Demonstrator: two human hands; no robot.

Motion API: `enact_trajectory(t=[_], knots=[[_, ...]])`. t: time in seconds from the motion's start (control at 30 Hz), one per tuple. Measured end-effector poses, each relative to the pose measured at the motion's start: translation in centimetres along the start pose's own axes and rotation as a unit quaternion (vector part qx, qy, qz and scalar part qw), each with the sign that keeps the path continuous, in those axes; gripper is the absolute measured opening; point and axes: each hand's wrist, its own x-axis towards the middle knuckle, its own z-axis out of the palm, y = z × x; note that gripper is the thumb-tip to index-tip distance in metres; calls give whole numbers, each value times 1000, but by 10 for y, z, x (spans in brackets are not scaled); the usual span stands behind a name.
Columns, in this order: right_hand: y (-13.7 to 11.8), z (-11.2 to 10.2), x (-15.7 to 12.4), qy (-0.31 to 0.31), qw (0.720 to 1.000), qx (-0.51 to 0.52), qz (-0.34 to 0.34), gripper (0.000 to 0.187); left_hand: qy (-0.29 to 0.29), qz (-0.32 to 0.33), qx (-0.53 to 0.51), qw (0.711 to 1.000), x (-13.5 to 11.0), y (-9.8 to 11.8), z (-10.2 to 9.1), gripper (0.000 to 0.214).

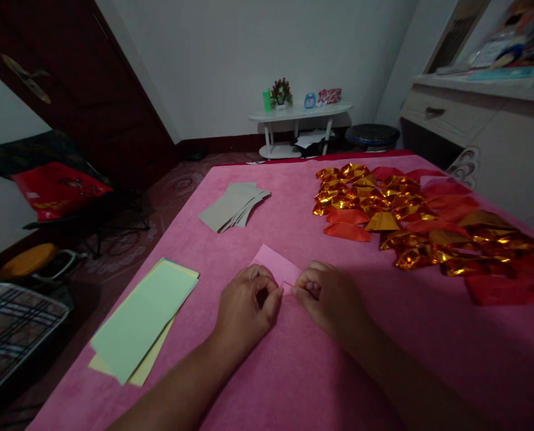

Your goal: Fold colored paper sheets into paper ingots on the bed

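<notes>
A piece of pink paper (276, 261) lies on the pink-covered table in front of me, with its near edge between my hands. My left hand (249, 299) is closed, thumb and finger pinching the paper at its near left side. On the other side my right hand (325, 296) pinches the near right edge. A small fold or corner shows between the two thumbs, and fingers cover parts of both sides of the sheet.
Green and yellow paper strips (145, 320) lie stacked at the left. Grey paper pieces (233, 205) are fanned out beyond. Folded gold foil shapes (361, 188) and red-orange folded papers (348, 231) spread over the right side of the pink cloth (267, 383).
</notes>
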Motion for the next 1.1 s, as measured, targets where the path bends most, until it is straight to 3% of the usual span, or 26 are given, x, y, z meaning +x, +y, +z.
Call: enact_trajectory(t=[0.5, 0.73, 0.87, 0.97, 1.1], knots=[[-4, 4, -1, 19, 999, -31, -1, 15, 12, 2, 64, 998, 2, -3, 0, 18], [-4, 5, -1, 28, 999, -46, -6, 15, 3, -6, 77, 997, 1, -6, -3, 10], [0, 8, -3, 53, 998, -42, -6, 5, -2, -2, 64, 998, 0, -10, -4, 6], [5, 11, -4, 84, 996, -22, -4, 29, 3, 3, 50, 999, 0, -12, -5, 4], [4, 10, -1, 66, 998, 5, 8, 50, 16, 10, 30, 999, 0, -12, -5, 2]])
